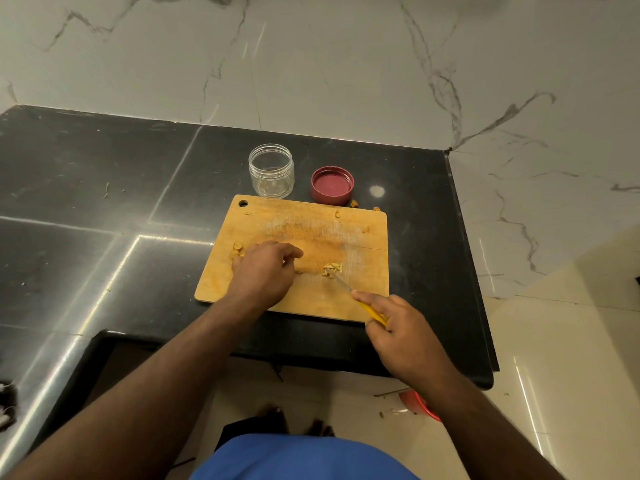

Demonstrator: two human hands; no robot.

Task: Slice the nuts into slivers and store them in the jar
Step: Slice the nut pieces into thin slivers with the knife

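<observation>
nuts (238, 251) partly under left hand (265, 271), knife (360, 303) handle mostly inside right hand (394, 323)

We log the counter (104, 188) as glossy black with pale seam lines. Wall (311, 57) white marble, grey veining. Cutting board (311, 233) tan wood, whitish scuffed patch mid-board. Jar (271, 171) at the board's far edge clear, colourless. Lid (332, 186) dusky red-pink. Nut slivers (332, 269) pale yellow-tan. Knife (360, 301) has a yellow handle and a silver blade. Floor (554, 341) cream, glossy tile. Garment (304, 459) at the bottom is blue.
</observation>
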